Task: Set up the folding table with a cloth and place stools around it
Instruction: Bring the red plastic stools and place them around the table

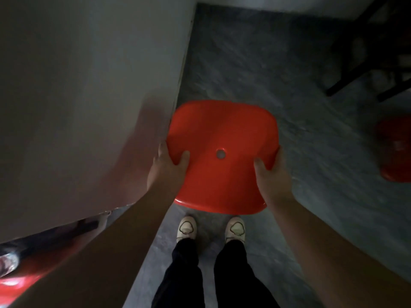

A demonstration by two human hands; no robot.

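The cloth-covered table point(89, 96) fills the left of frame. Its edge lies just beside the red stool point(222, 134), leaving no passage on that side. The grey floor point(255, 63) is open at upper centre and right of centre. Obstacles: dark furniture legs point(364, 65) at upper right, second red stool point(393, 150) at the right edge.

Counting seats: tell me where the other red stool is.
Head view, far right edge: the other red stool sits on the floor, right of the held stool.
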